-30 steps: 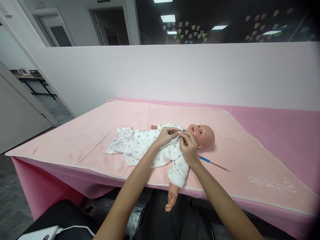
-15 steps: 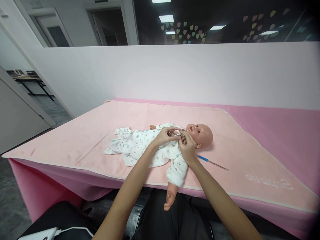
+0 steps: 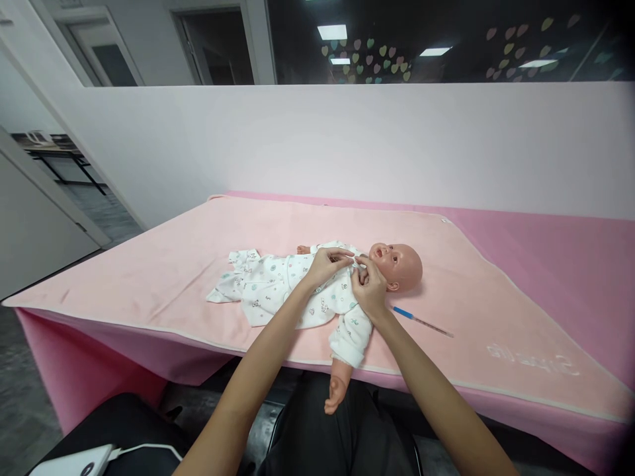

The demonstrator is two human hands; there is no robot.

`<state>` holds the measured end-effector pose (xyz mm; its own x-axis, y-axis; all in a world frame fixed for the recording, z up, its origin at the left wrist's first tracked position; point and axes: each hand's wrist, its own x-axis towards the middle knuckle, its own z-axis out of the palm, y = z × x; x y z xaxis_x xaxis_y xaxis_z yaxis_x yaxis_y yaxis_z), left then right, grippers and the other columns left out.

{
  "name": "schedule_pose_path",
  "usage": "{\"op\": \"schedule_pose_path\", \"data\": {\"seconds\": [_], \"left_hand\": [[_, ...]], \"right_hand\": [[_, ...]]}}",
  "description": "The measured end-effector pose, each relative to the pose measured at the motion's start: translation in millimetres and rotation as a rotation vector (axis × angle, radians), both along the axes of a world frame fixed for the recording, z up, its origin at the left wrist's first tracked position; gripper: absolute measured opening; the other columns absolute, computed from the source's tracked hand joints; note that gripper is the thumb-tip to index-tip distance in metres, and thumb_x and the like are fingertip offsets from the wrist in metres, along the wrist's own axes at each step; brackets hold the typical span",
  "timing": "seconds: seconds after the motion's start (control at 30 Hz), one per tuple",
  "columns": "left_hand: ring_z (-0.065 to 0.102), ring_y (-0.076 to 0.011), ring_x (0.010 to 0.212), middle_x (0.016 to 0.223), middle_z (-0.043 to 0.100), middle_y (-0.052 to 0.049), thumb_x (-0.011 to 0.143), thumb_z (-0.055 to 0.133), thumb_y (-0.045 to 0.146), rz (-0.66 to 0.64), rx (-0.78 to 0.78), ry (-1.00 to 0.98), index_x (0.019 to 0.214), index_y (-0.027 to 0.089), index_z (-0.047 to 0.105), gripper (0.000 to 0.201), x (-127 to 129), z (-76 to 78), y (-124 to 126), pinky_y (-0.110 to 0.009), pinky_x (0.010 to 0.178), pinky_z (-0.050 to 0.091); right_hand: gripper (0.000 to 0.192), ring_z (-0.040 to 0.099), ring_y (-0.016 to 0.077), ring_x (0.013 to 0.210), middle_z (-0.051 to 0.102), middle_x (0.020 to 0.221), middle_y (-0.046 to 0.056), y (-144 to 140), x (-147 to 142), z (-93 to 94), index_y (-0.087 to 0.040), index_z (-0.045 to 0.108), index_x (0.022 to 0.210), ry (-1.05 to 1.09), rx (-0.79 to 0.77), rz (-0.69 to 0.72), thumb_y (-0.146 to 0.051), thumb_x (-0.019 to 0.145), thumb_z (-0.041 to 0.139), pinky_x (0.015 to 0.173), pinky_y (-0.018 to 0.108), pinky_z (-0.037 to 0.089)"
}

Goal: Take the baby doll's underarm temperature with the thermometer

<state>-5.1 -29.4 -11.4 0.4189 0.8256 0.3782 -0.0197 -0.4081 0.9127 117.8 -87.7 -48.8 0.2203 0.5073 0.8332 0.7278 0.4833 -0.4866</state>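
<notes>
A baby doll [image 3: 401, 266] lies on its back on the peach blanket, head to the right, dressed in a white printed shirt [image 3: 342, 295] and matching pants [image 3: 270, 281]. At the shirt's neckline, just below the doll's chin, my two hands meet. My left hand [image 3: 327, 266] is closed in a pinch on the shirt cloth, its fingertips mostly hidden. Curled tightly, my right hand [image 3: 370, 285] pinches the collar from the head side. One doll arm [image 3: 338, 383] hangs over the table's near edge. The exact fastening under my fingers is too small to make out.
Beside the doll's head lies a slim blue-handled stick [image 3: 421, 320]. The peach blanket [image 3: 476, 291] covers a pink tablecloth [image 3: 570, 264]. A white wall [image 3: 397, 145] rises behind. A white device with a cable [image 3: 74, 461] rests on my leg at lower left.
My fingers have shifted slightly at the collar, with the left fingers now flatter and closer together. The doll and the blue-handled stick stay in place.
</notes>
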Motion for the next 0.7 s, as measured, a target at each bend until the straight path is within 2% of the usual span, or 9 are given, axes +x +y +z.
{"op": "schedule_pose_path", "data": {"seconds": [0.37,0.53,0.7], "left_hand": [[0.064,-0.0162,0.073,0.076,0.069,-0.007,0.067,0.070,0.030,-0.058,-0.059,-0.032,0.092,0.012,0.067,0.031,-0.2,-0.7,1.4,-0.026,0.070,0.048],[0.063,-0.0150,0.073,0.074,0.067,-0.006,0.067,0.069,0.027,-0.123,-0.094,-0.034,0.095,0.011,0.066,0.032,-0.7,1.2,2.5,-0.025,0.070,0.046],[0.060,-0.0127,0.069,0.071,0.065,-0.004,0.068,0.068,0.028,-0.144,-0.094,-0.004,0.098,0.011,0.065,0.035,-1.1,4.3,0.9,-0.024,0.067,0.044]], "right_hand": [[0.019,0.050,0.0098,0.053,0.063,0.080,0.003,-1.2,1.1,1.8,-0.018,0.056,0.095,0.026,0.004,0.026,-0.016,0.082,0.043,0.059,0.024,0.045],[0.021,0.046,0.0071,0.046,0.063,0.087,0.004,-0.6,0.6,-2.1,-0.017,0.051,0.102,0.107,-0.039,0.040,-0.017,0.082,0.043,0.053,0.022,0.043],[0.020,0.045,0.0070,0.046,0.062,0.082,0.003,-0.9,-0.4,-4.0,-0.017,0.050,0.101,0.142,-0.049,0.055,-0.018,0.081,0.045,0.051,0.022,0.042]]}}
